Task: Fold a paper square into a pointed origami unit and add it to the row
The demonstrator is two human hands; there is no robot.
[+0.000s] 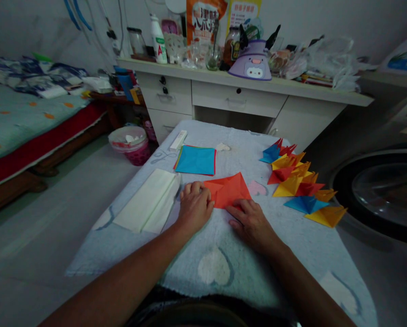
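An orange sheet of origami paper (228, 190) lies on the cloth-covered table in front of me, creased and with its far edge raised. My left hand (195, 204) is closed at its left edge, fingers curled and the thumb by the near left corner. On the near right corner rest the fingers of my right hand (247, 220), stretched out and slightly apart. Just beyond is a stack of square paper (195, 160), blue on top with red and yellow edges showing. Folded paper pieces (288, 186) in yellow, red, orange and blue stand in rows on the right.
A pale folded cloth or paper packet (147, 200) lies left of my left hand. A small white box (178, 140) and a whitish scrap (223, 146) sit farther back. Behind the table stands a cluttered white desk (237, 96). A pink bin (135, 152) is on the floor.
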